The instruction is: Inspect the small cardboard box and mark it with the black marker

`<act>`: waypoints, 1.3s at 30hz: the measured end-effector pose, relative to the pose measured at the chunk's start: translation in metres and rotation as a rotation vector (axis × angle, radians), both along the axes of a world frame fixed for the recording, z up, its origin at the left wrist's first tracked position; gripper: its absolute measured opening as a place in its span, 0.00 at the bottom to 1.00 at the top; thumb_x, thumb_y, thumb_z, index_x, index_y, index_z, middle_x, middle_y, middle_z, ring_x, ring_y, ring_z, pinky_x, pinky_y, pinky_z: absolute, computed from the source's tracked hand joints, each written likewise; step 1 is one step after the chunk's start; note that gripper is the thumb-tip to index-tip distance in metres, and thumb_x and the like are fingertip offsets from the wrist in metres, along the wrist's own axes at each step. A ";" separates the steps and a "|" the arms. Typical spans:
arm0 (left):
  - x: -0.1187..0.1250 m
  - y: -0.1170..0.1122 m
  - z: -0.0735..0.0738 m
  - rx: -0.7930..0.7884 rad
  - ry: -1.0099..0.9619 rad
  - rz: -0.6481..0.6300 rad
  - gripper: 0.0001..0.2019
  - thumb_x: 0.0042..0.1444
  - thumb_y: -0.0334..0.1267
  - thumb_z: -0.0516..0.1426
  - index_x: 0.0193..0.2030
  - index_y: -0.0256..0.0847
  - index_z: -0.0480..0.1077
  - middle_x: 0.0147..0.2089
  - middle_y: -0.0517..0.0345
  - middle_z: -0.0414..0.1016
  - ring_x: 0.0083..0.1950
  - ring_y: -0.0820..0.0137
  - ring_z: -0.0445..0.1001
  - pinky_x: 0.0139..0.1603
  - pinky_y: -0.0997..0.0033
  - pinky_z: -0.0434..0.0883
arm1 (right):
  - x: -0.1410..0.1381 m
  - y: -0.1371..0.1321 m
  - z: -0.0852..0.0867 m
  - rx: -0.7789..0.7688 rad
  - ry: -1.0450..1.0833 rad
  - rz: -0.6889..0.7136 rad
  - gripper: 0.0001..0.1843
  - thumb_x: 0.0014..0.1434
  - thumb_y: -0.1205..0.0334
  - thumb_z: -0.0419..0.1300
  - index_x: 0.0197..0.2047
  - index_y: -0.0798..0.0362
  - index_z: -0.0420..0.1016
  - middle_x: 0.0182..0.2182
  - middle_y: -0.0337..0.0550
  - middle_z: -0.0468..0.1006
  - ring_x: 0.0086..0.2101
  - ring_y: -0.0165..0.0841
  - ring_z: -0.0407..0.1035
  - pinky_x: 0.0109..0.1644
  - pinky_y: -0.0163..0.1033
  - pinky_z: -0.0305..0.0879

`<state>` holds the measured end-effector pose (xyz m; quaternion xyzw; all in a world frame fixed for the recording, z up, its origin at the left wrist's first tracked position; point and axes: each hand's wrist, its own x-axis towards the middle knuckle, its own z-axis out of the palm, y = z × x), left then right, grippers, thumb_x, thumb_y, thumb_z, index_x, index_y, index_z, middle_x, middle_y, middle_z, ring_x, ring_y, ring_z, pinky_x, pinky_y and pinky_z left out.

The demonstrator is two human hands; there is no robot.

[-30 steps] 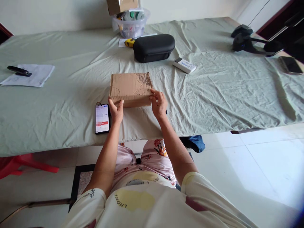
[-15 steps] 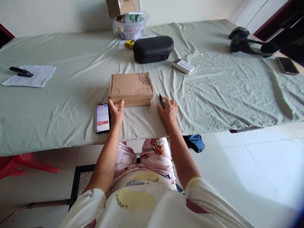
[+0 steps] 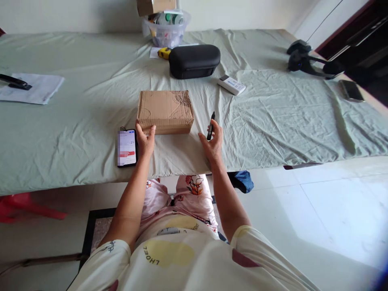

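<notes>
A brown cardboard box [image 3: 165, 106] with black scribbles on its top sits on the table in front of me. My left hand [image 3: 146, 138] grips its near left corner, thumb against the front face and the other fingers partly hidden. To the right of the box, my right hand [image 3: 214, 143] holds a black marker pen [image 3: 210, 131] against its fingers, the tip pointing up and away; the thumb is spread to the left. A phone [image 3: 127, 148] with a lit screen lies just left of my left hand.
Behind the box lie a black zip case [image 3: 194, 60], a white box [image 3: 232, 85] and a yellow tape measure [image 3: 164, 53]. A plastic basket [image 3: 166, 34] stands at the back. Papers with a stapler [image 3: 18, 83] are far left; a black headset [image 3: 315, 66] and dark phone [image 3: 351, 90] lie right.
My right hand has turned and lifted the marker pen from the cloth, so it now points more upright. My left hand stays at the box corner. The view has shifted slightly.
</notes>
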<state>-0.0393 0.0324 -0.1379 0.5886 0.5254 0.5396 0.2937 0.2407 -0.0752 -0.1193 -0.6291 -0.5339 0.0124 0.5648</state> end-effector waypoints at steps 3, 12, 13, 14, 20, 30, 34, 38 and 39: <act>-0.001 0.000 -0.001 -0.003 0.000 0.008 0.38 0.67 0.54 0.64 0.76 0.42 0.55 0.79 0.37 0.63 0.81 0.58 0.63 0.83 0.52 0.58 | -0.013 -0.004 0.004 0.090 0.021 -0.036 0.21 0.67 0.45 0.64 0.58 0.46 0.74 0.45 0.43 0.78 0.44 0.36 0.75 0.52 0.47 0.76; -0.002 0.001 -0.003 0.012 -0.005 0.003 0.40 0.64 0.56 0.66 0.75 0.42 0.57 0.77 0.37 0.65 0.79 0.57 0.65 0.82 0.54 0.61 | -0.027 -0.008 0.004 0.202 0.127 -0.094 0.18 0.68 0.41 0.60 0.48 0.46 0.74 0.41 0.43 0.76 0.42 0.38 0.75 0.52 0.51 0.76; -0.002 0.001 -0.003 0.012 -0.004 0.001 0.40 0.64 0.56 0.66 0.75 0.42 0.57 0.77 0.37 0.65 0.79 0.57 0.66 0.81 0.54 0.61 | -0.029 -0.009 0.007 0.192 0.062 -0.034 0.16 0.69 0.44 0.61 0.49 0.46 0.75 0.42 0.45 0.78 0.44 0.39 0.76 0.54 0.52 0.76; -0.002 0.001 -0.002 0.013 -0.007 -0.002 0.40 0.64 0.57 0.66 0.75 0.42 0.58 0.77 0.38 0.66 0.79 0.57 0.66 0.81 0.55 0.61 | -0.031 -0.010 0.009 0.183 -0.010 0.026 0.13 0.70 0.47 0.60 0.50 0.46 0.76 0.42 0.45 0.79 0.45 0.40 0.76 0.55 0.53 0.76; -0.001 0.001 -0.002 0.030 -0.031 -0.020 0.41 0.64 0.58 0.65 0.75 0.41 0.56 0.77 0.36 0.65 0.79 0.56 0.66 0.81 0.54 0.61 | -0.039 -0.012 0.018 0.143 -0.252 0.131 0.12 0.74 0.55 0.55 0.53 0.43 0.79 0.41 0.46 0.81 0.45 0.40 0.77 0.54 0.53 0.76; -0.002 0.001 -0.002 0.010 -0.007 0.000 0.40 0.65 0.57 0.65 0.75 0.43 0.57 0.78 0.38 0.65 0.80 0.58 0.65 0.82 0.53 0.60 | -0.038 -0.009 0.014 0.110 -0.228 0.167 0.16 0.74 0.54 0.55 0.58 0.43 0.79 0.45 0.47 0.82 0.48 0.42 0.77 0.58 0.55 0.72; -0.001 0.001 -0.002 0.020 0.002 -0.005 0.39 0.65 0.58 0.65 0.75 0.43 0.58 0.77 0.39 0.66 0.80 0.59 0.65 0.82 0.55 0.61 | -0.039 -0.009 0.015 0.113 -0.252 0.150 0.16 0.74 0.53 0.55 0.56 0.44 0.81 0.44 0.48 0.82 0.48 0.41 0.78 0.56 0.54 0.73; -0.001 0.000 -0.001 0.027 -0.003 -0.011 0.38 0.66 0.58 0.64 0.75 0.44 0.58 0.77 0.40 0.66 0.80 0.60 0.65 0.82 0.54 0.62 | -0.041 -0.010 0.017 0.126 -0.284 0.142 0.16 0.75 0.53 0.54 0.55 0.43 0.81 0.44 0.48 0.82 0.47 0.41 0.78 0.55 0.53 0.74; -0.001 0.000 -0.001 0.029 -0.004 -0.012 0.38 0.66 0.57 0.64 0.75 0.44 0.58 0.77 0.40 0.66 0.80 0.60 0.65 0.82 0.54 0.62 | -0.041 -0.011 0.018 0.130 -0.283 0.151 0.15 0.75 0.54 0.54 0.56 0.43 0.81 0.44 0.48 0.83 0.47 0.41 0.78 0.55 0.53 0.74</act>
